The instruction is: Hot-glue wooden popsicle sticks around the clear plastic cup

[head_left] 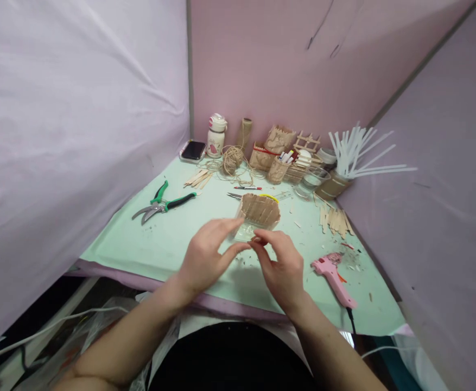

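Observation:
A small clear plastic container (pixel 245 233) with a wall of brown craft sticks (pixel 260 209) along its far side is in front of me, near the table's front edge. My left hand (pixel 210 251) holds it at the left, index finger along the rim and thumb reaching toward the near edge. At that near edge, the fingers of my right hand (pixel 280 263) are pinched together, almost touching the left thumb. Whatever sits between the right fingertips is too small and hidden to name. Behind the container lie scissors (pixel 269 197) with a yellow handle, partly covered.
Green-handled pruning shears (pixel 162 204) lie left; a pink glue gun (pixel 334 279) lies right, its cord over the edge. Loose craft sticks (pixel 336 220) are at right. Along the back stand a bottle (pixel 216 136), twine (pixel 232 160), a pen cup (pixel 278 169) and white glue sticks (pixel 354 152).

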Demonstrator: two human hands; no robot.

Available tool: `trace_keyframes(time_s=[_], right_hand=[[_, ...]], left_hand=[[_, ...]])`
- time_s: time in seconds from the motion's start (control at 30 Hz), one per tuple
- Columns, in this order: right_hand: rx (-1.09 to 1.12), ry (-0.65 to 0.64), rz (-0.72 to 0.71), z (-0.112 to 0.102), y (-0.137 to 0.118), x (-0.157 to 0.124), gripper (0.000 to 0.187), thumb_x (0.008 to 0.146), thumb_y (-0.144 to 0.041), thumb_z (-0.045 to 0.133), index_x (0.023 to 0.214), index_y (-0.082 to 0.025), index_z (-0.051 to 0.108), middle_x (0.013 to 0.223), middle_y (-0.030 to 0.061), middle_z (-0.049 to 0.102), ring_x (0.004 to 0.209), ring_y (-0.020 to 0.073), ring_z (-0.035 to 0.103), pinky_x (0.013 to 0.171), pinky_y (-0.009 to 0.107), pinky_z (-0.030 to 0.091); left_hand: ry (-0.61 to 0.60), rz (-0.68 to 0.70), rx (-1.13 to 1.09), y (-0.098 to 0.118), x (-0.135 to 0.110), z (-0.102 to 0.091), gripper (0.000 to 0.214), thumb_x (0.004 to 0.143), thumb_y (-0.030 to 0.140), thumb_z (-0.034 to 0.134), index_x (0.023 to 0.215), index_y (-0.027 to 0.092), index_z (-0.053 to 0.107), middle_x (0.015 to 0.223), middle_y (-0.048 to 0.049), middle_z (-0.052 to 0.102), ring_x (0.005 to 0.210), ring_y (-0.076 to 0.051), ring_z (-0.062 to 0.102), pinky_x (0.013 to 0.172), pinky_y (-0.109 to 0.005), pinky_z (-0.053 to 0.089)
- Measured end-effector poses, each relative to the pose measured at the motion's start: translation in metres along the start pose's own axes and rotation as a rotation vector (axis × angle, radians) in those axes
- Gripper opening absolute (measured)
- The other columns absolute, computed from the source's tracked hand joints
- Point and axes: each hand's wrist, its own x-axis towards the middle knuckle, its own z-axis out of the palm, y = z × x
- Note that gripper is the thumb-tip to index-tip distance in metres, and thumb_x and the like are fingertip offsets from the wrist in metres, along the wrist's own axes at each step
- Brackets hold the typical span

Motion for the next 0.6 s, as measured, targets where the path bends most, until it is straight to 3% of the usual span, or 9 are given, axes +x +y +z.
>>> trace_keyframes(time_s=[0.13,0.23,0.33,0.43,0.6], right_hand=[[0.022,0.074,0.064,0.002,0.010,0.009,0.011,0.096,-0.023,0.056,0.100,-0.023,0.067,0.088,0.0036,0.075,0.083,0.0181,0.068,0.079,0.033,0.051],[-0.024,0.092,0.048,0.009,0.017,0.013,0.013,0.096,-0.024,0.056,0.098,-0.021,0.068,0.089,0.0043,0.076,0.084,0.0184,0.068,0.080,0.033,0.048],[-0.063,0.088,0.041,0.016,0.021,0.014,0.015,0.097,-0.028,0.056,0.097,-0.020,0.069,0.089,0.0046,0.077,0.083,0.0184,0.068,0.081,0.033,0.046],[-0.076,0.064,0.043,0.020,0.021,0.014,0.017,0.097,-0.030,0.055,0.095,-0.020,0.069,0.089,0.0045,0.077,0.082,0.0178,0.068,0.082,0.032,0.043],[-0.099,0.026,0.074,0.024,0.020,0.013,0.019,0.097,-0.031,0.055,0.092,-0.020,0.069,0.087,0.0034,0.077,0.079,0.0168,0.067,0.084,0.033,0.037]], left_hand=[[-0.271,0.069,0.043,-0.033,0.053,-0.020,0.074,0.073,0.029,0.083,0.140,0.029,0.051,0.153,-0.0109,0.044,0.144,-0.033,0.037,0.120,-0.052,0.030],[-0.547,0.120,0.102,-0.055,0.084,-0.016,0.081,0.068,0.013,0.083,0.139,0.033,0.049,0.163,-0.0105,0.024,0.151,-0.038,0.018,0.119,-0.062,0.021],[-0.725,0.170,0.116,-0.068,0.097,-0.001,0.074,0.066,0.006,0.081,0.130,0.032,0.055,0.165,-0.0091,0.017,0.153,-0.039,0.006,0.116,-0.065,0.021],[-0.813,0.211,0.080,-0.073,0.099,0.012,0.055,0.066,0.003,0.078,0.114,0.027,0.062,0.166,-0.0080,0.016,0.153,-0.039,0.003,0.116,-0.065,0.020],[-0.827,0.228,0.004,-0.078,0.097,0.019,0.035,0.068,0.006,0.076,0.098,0.022,0.065,0.166,-0.0062,0.018,0.153,-0.040,0.006,0.116,-0.065,0.019]])
